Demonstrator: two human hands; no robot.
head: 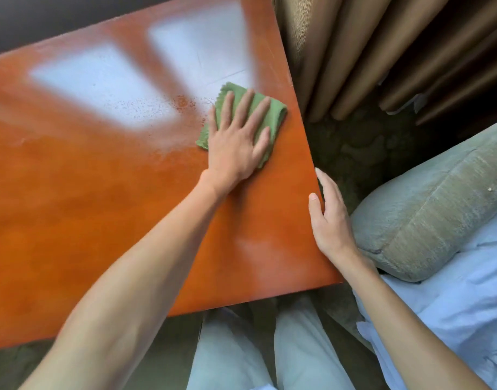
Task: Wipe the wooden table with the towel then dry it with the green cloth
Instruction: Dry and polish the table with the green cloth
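Observation:
The orange-brown wooden table (pixel 101 206) fills the left and middle of the view, with window reflections and a patch of small droplets near its far right part. A folded green cloth (pixel 275 114) lies on the table close to the right edge. My left hand (pixel 238 136) lies flat on the cloth with straight, spread fingers, pressing it onto the wood. My right hand (pixel 328 220) rests against the table's right edge, thumb on top and fingers relaxed, holding nothing. No towel is in view.
Brown pleated curtains (pixel 382 52) hang at the upper right. A grey-green cushion (pixel 427 206) and light blue bedding (pixel 452 305) sit to the right of the table. My knees in pale trousers (pixel 269 347) are below the table's near edge.

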